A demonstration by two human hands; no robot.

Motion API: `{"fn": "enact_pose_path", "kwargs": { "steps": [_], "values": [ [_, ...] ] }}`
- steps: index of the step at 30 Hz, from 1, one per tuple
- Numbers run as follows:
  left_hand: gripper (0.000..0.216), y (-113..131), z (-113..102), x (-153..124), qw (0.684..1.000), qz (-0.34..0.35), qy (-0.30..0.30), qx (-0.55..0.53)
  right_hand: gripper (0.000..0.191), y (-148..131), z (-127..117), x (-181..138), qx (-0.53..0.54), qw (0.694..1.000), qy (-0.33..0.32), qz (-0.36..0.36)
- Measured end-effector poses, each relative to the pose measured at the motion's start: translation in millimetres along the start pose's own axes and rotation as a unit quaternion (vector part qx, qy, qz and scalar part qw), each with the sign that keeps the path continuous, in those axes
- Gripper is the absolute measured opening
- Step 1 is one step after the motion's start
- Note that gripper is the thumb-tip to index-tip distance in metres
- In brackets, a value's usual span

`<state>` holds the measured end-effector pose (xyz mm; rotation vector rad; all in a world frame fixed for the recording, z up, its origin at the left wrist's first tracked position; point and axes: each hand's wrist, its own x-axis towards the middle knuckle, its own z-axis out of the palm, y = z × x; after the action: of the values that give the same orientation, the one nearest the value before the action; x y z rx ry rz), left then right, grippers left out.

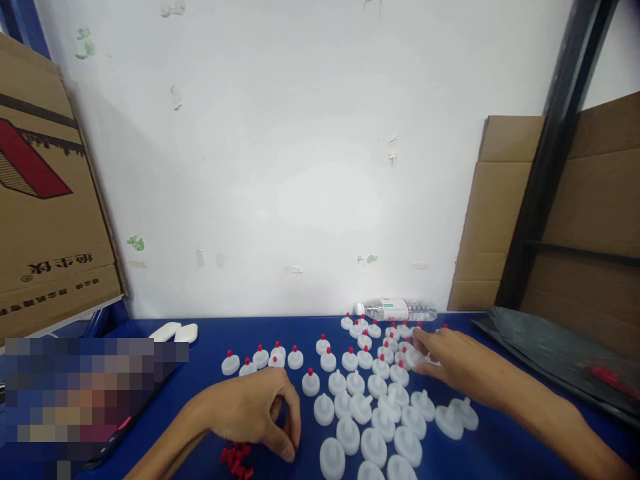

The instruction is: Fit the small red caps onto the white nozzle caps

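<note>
Round white plastic caps with a nozzle [347,435] stand in a loose group on the blue table; those nearest me have bare nozzles. Farther back, several white caps with red tips [311,383] stand upright. My right hand [445,357] is at the right side of the group, its thumb and fingers closed round a white cap [413,359]. My left hand [255,407] is bent over the table with thumb and fingertips together; whatever is between them is hidden. Just below its palm lies a small pile of red tips [237,460].
A clear plastic bottle [396,309] lies against the wall. White earbud-like cases [175,332] sit at the back left, near a dark-edged device with a blurred screen [90,400]. A grey plastic bag [555,353] lies at right. Cardboard [50,200] stands at the left.
</note>
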<state>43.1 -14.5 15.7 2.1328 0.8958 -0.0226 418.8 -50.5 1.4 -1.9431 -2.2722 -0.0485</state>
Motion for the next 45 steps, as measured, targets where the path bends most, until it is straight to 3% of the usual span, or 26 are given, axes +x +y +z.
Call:
{"fn": "enact_pose_path", "kwargs": {
  "steps": [6,11,14,16,19,27,36,45],
  "values": [
    [0.028,4,-6,4,0.992,0.010,0.119,-0.050,0.015,-23,-2,6,0.016,0.996,0.057,-0.065],
    [0.032,5,-4,11,0.963,0.040,0.252,-0.091,0.024,-36,-1,4,0.008,0.991,0.078,-0.112],
    [0.025,-1,1,16,0.932,0.050,0.355,0.046,0.023,-37,-3,3,-0.013,0.987,0.098,-0.128],
    [0.020,-7,6,19,0.905,0.074,0.386,0.161,0.023,-35,-5,4,-0.021,0.985,0.114,-0.125],
    [0.018,-13,11,22,0.888,0.104,0.387,0.226,0.030,-31,-6,7,-0.006,0.984,0.124,-0.126],
    [0.016,-18,14,23,0.863,0.137,0.407,0.266,0.047,-38,6,6,0.046,0.980,0.088,-0.171],
    [0.018,-16,15,24,0.874,0.129,0.392,0.257,0.058,-30,25,13,0.117,0.989,0.053,-0.075],
    [0.017,-16,17,26,0.862,0.141,0.403,0.274,0.060,-27,32,16,0.142,0.985,0.059,-0.075]
  ]
}}
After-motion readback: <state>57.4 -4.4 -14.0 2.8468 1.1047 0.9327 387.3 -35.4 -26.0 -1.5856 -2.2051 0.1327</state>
